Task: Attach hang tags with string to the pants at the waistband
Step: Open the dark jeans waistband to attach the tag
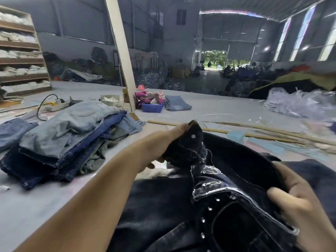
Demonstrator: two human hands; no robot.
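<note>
Dark denim pants [163, 206] are spread on the table [45, 206]; their waistband [236, 151] is gripped by the left hand [163, 142] at its buttoned end and by the right hand [294, 202] opposite. No writing can be read.

jeans stack [61, 135] left of pants [227, 206]

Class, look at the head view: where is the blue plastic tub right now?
The blue tub sits on the grey table surface in the middle distance, just right of the leaning wooden post, with folded light jeans on its right.
</note>
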